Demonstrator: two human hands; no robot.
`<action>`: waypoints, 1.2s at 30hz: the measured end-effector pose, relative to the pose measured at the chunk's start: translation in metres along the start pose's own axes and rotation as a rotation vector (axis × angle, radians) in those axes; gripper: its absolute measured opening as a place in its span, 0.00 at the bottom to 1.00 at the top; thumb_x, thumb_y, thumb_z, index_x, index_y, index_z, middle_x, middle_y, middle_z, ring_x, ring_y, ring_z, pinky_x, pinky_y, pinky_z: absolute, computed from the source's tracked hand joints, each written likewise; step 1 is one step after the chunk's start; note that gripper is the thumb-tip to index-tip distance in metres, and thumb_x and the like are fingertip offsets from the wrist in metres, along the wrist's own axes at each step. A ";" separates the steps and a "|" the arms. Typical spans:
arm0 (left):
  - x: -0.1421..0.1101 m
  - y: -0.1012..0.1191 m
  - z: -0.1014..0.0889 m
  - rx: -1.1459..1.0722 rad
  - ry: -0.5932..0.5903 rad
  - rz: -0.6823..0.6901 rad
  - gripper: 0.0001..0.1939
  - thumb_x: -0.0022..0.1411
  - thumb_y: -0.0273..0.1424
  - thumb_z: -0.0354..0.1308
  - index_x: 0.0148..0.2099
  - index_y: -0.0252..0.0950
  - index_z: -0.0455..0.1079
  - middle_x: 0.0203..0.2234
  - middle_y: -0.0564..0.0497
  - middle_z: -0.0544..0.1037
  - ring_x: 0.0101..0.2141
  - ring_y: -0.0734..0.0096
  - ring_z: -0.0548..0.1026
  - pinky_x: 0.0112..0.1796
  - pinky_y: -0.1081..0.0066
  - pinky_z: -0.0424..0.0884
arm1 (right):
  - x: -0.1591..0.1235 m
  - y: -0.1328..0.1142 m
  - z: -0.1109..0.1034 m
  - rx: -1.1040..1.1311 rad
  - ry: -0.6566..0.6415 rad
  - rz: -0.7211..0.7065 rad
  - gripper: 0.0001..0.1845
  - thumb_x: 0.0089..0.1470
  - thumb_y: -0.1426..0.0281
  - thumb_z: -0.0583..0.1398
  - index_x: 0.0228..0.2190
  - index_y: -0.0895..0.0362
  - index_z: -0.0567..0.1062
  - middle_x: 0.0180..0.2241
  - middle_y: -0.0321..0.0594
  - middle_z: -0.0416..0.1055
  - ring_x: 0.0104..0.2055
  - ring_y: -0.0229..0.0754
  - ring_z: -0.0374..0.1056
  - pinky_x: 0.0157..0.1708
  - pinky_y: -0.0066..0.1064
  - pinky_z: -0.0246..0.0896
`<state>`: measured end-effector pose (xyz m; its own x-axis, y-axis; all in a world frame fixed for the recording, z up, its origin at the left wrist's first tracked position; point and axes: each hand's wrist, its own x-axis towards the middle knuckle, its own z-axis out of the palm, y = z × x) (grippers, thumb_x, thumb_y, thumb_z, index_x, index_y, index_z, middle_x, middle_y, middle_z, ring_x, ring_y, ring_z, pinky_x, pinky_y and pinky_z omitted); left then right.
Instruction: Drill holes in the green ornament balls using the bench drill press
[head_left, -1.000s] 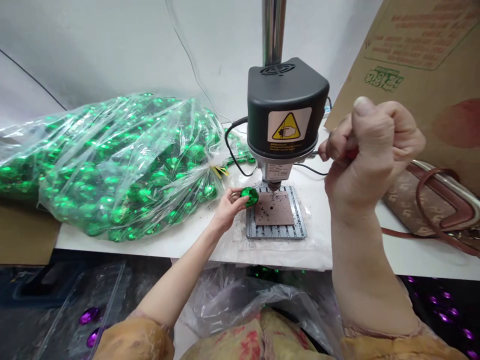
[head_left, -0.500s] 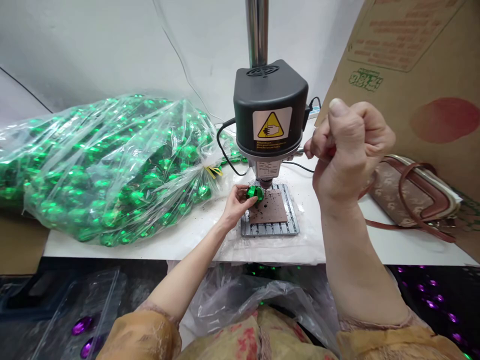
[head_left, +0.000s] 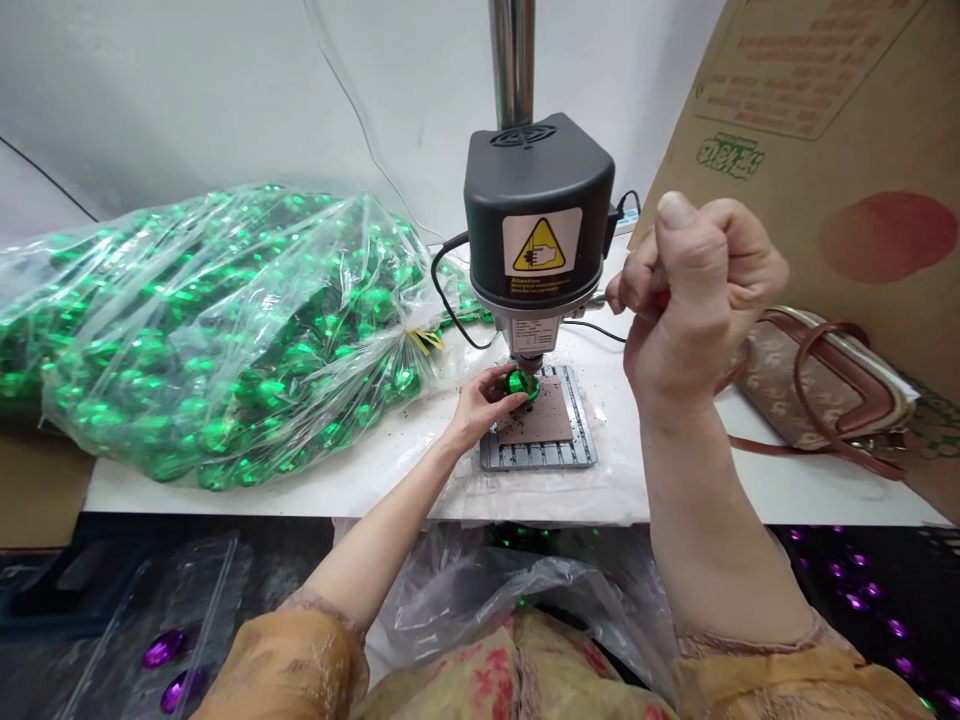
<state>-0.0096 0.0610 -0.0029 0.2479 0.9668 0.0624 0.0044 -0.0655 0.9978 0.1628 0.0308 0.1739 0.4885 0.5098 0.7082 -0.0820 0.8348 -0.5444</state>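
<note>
My left hand [head_left: 484, 404] pinches a shiny green gem [head_left: 519, 385] and holds it on the brown pad [head_left: 541, 424] of the drill's metal base [head_left: 538, 455], right under the bit. The small bench drill [head_left: 536, 225] has a black housing with a yellow warning label. My right hand [head_left: 694, 290] is raised beside the drill's right side, fist closed round its feed lever, of which only a thin metal rod shows.
A big clear bag of green gems [head_left: 202, 330] lies left on the white table [head_left: 810, 490]. A cardboard box [head_left: 832, 150] and a brown handbag [head_left: 817, 385] stand right. Purple gems [head_left: 161, 655] lie in a tray below, and a plastic bag [head_left: 487, 590] sits on my lap.
My left hand has slid the green gem rightward from the base's left edge to under the drill bit. My right hand keeps its grip on the lever.
</note>
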 end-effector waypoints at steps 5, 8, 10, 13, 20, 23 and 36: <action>-0.004 -0.002 0.001 0.104 -0.005 0.062 0.32 0.47 0.42 0.76 0.53 0.38 0.76 0.45 0.44 0.81 0.42 0.59 0.79 0.45 0.61 0.75 | 0.000 0.000 0.000 -0.013 0.005 -0.003 0.23 0.57 0.69 0.62 0.17 0.55 0.56 0.12 0.26 0.53 0.15 0.27 0.51 0.17 0.27 0.46; -0.009 -0.002 0.001 0.205 0.021 0.108 0.32 0.46 0.40 0.76 0.53 0.39 0.76 0.46 0.44 0.80 0.46 0.56 0.77 0.48 0.59 0.74 | -0.001 0.000 -0.001 -0.056 -0.006 -0.010 0.25 0.58 0.64 0.62 0.18 0.54 0.55 0.13 0.26 0.52 0.15 0.28 0.50 0.18 0.28 0.47; -0.013 -0.003 0.002 0.277 0.035 0.144 0.30 0.47 0.38 0.75 0.54 0.40 0.75 0.46 0.45 0.79 0.48 0.55 0.76 0.50 0.57 0.73 | -0.002 -0.001 -0.002 -0.115 -0.017 -0.007 0.27 0.58 0.58 0.62 0.18 0.54 0.54 0.14 0.27 0.51 0.16 0.28 0.50 0.18 0.28 0.48; -0.018 -0.005 0.007 0.363 0.056 0.183 0.29 0.48 0.36 0.75 0.53 0.40 0.75 0.46 0.46 0.78 0.51 0.53 0.73 0.54 0.55 0.69 | -0.003 -0.002 -0.002 -0.175 -0.020 0.004 0.28 0.58 0.54 0.60 0.19 0.54 0.53 0.15 0.28 0.49 0.17 0.28 0.50 0.19 0.27 0.49; -0.019 -0.015 0.021 0.171 0.050 0.185 0.27 0.52 0.39 0.74 0.50 0.38 0.68 0.47 0.45 0.76 0.51 0.56 0.75 0.53 0.57 0.70 | -0.003 0.000 -0.002 -0.109 -0.014 0.003 0.28 0.57 0.56 0.62 0.19 0.54 0.53 0.14 0.27 0.50 0.16 0.29 0.48 0.18 0.29 0.48; -0.019 -0.018 0.022 0.171 0.067 0.193 0.28 0.51 0.40 0.74 0.49 0.38 0.67 0.47 0.45 0.76 0.51 0.56 0.75 0.54 0.56 0.70 | -0.003 0.000 -0.003 -0.099 0.000 0.018 0.26 0.56 0.57 0.63 0.18 0.53 0.55 0.13 0.28 0.50 0.16 0.30 0.49 0.18 0.31 0.47; -0.022 -0.026 0.019 0.267 0.023 0.212 0.28 0.57 0.42 0.71 0.55 0.39 0.67 0.51 0.43 0.74 0.54 0.54 0.72 0.58 0.54 0.67 | -0.007 0.000 -0.006 -0.131 -0.045 -0.042 0.24 0.60 0.62 0.60 0.19 0.55 0.55 0.14 0.28 0.50 0.17 0.29 0.48 0.21 0.29 0.49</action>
<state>0.0036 0.0366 -0.0309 0.2490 0.9298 0.2712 0.2090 -0.3250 0.9223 0.1648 0.0257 0.1666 0.4497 0.4860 0.7494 0.0530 0.8230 -0.5655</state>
